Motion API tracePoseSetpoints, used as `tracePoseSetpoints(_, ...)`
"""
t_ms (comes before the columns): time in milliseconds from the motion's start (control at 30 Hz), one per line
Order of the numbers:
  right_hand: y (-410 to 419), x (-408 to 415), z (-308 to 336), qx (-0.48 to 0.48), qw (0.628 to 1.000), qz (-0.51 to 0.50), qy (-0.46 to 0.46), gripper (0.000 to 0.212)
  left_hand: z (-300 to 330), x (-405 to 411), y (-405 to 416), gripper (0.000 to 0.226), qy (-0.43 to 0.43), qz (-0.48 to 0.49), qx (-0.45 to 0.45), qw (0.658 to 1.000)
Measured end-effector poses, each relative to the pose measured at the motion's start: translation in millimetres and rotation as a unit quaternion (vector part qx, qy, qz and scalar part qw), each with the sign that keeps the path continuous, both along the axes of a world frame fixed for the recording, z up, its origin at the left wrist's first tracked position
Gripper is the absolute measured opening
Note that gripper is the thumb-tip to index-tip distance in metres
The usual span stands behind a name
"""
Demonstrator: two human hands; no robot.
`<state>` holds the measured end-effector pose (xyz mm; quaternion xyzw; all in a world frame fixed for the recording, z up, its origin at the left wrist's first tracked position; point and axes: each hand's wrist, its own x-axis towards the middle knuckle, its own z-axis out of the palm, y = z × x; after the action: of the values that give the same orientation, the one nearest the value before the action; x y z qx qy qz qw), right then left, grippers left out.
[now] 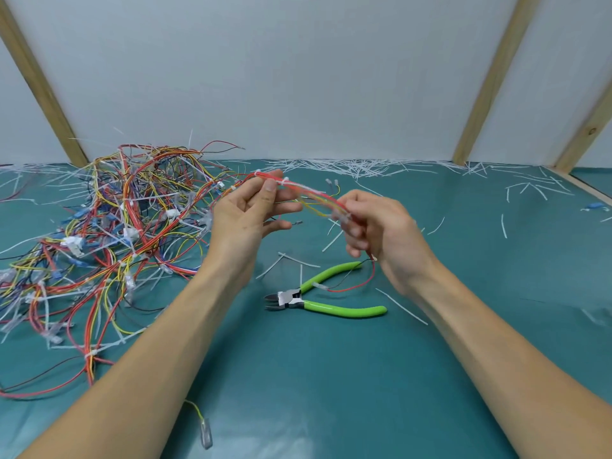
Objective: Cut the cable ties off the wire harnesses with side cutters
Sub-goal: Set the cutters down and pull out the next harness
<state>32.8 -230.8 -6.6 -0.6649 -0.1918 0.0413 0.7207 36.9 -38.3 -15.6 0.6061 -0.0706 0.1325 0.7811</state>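
Both hands hold one wire harness [308, 193] stretched between them: left hand [251, 210] pinching one end, right hand [374, 226] gripping the other. Side cutters [318, 298] lie unheld on the mat below the grip. Cut cable ties [357, 167] litter the far edge, yet a big tangled pile [116, 233] left of the grip looks untrimmed.

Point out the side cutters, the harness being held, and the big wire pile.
side cutters [344, 309]: head view, lower green handle.
held harness [313, 193]: head view, red wires between the hands.
wire pile [126, 220]: head view, tangled middle.
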Motion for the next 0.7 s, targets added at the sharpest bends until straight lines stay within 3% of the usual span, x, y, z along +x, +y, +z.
tracePoseSetpoints(233,-14.0,5.2,6.9,0.241,0.961,0.018,0.133,0.011,5.1,-6.3,-8.0,0.02,-0.009,-0.087,0.003,0.996)
tracePoseSetpoints(300,-16.2,8.2,6.2,0.284,0.945,0.014,0.159,0.013,6.0,-6.7,-9.6,0.032,-0.01,-0.08,0.013,0.997)
tracePoseSetpoints(400,-17.1,10.5,5.7,0.335,0.924,0.017,0.184,0.012,5.9,-7.4,-10.4,0.029,-0.016,-0.05,0.041,0.998)
tracePoseSetpoints(567,-11.1,8.9,3.8,0.351,0.917,0.045,0.184,0.012,-0.6,-7.5,-10.3,0.018,-0.028,-0.005,0.121,0.992)
tracePoseSetpoints(700,-7.0,6.8,-0.8,0.287,0.943,0.054,0.16,0.016,-5.8,-7.3,-14.0,0.014,-0.065,0.017,0.185,0.98)
